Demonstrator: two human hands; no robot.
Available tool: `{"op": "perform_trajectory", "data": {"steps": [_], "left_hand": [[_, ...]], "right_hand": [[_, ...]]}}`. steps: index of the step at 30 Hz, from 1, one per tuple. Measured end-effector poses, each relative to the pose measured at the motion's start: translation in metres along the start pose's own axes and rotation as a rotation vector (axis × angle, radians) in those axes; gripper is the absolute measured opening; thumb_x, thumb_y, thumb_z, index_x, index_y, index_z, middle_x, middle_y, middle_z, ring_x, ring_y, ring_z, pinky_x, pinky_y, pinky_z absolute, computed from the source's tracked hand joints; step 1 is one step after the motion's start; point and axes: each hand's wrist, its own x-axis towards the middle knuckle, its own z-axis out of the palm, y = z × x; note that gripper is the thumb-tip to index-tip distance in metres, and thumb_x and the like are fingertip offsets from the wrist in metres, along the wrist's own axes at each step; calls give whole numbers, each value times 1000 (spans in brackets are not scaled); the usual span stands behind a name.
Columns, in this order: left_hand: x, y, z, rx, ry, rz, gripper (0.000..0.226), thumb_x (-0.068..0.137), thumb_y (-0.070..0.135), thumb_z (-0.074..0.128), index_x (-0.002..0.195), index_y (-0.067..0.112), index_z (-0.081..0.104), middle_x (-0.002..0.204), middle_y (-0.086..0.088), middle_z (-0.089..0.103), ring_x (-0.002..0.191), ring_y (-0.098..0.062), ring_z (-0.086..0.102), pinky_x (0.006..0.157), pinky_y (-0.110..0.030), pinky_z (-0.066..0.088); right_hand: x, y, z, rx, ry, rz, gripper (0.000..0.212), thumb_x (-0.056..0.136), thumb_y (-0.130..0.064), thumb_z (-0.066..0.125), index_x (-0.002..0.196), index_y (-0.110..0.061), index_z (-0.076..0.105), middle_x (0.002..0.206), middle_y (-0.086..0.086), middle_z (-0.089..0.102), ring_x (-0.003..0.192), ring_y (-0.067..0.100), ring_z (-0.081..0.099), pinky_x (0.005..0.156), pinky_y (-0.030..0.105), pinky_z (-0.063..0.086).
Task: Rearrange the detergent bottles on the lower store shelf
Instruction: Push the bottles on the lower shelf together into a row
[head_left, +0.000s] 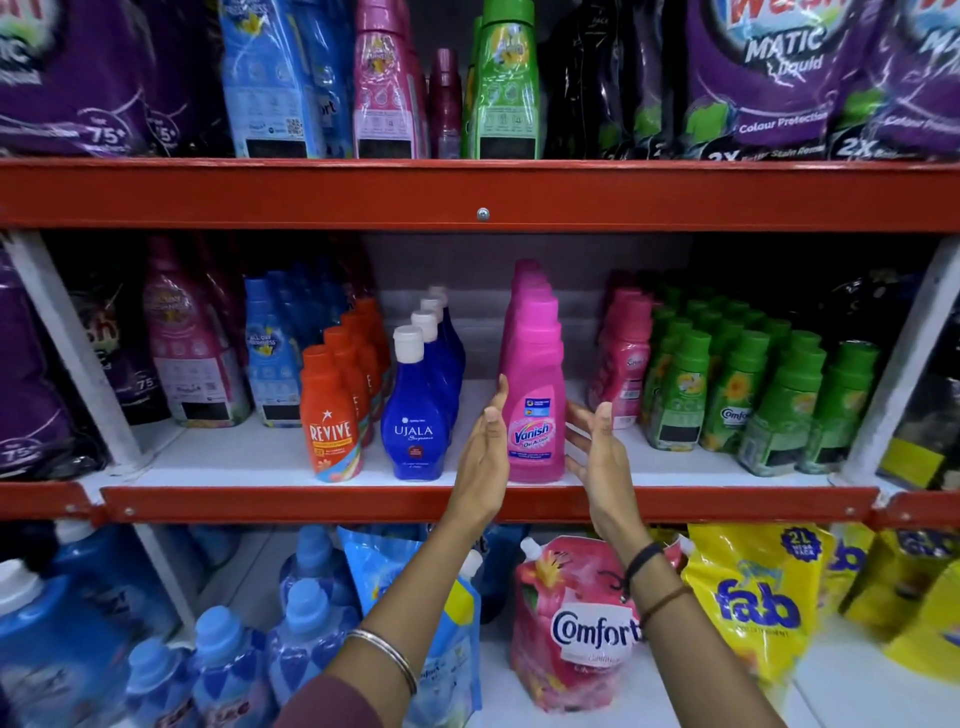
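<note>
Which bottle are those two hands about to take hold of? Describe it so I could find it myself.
Look at the middle shelf with the red front rail. Between the left hand and right hand stands the front pink Vanish bottle. Unlike the blue Ujala bottle beside it, it is bright pink with a matching pink cap.

Ujala bottles (415, 410) left of Vanish bottles (535, 395)

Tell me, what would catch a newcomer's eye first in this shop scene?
Probably the two bare hands, the left hand and right hand, open on either side of a bright pink plastic Vanish bottle at the front of the white middle shelf. Just left of it stand a deep blue Ujala bottle with a white cap and an orange Revive bottle, each heading a row.
</note>
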Motion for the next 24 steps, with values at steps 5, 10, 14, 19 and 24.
{"op": "perform_trajectory", "data": {"steps": [5,10,14,19,24], "left_hand": [[3,-1,0,7,-10,-16,61,87,60,11,145,42,21,149,13,30,131,-1,33,88,4,31],[4,-6,0,21,-14,-9,59,83,76,9,137,57,20,154,8,29,137,-8,32,104,-21,32],[0,-6,-4,43,-22,26,60,76,86,10,131,64,21,155,12,27,140,-2,27,113,-25,27],[-27,-2,-17,87,183,263,59,90,71,16,139,42,31,152,14,30,141,2,21,115,-15,17],[-34,-19,-61,127,377,299,53,97,59,18,141,35,34,155,-1,31,144,-13,23,118,-31,21]], "right_hand": [[-2,-1,2,-8,27,-12,64,77,-65,26,123,-29,51,123,-2,54,100,4,58,89,26,47],[-3,-1,2,-14,39,-7,71,76,-68,27,128,-26,51,125,-2,53,114,17,55,95,31,46],[-3,3,5,-36,68,-19,78,76,-69,28,133,-19,50,133,1,53,120,18,54,97,31,46],[-30,15,27,-50,163,-263,54,83,-71,34,119,-36,53,128,-1,56,121,8,54,95,16,45],[-41,28,72,-47,-8,-288,58,78,-77,35,118,-40,54,133,-4,57,129,11,49,111,30,37]]}}
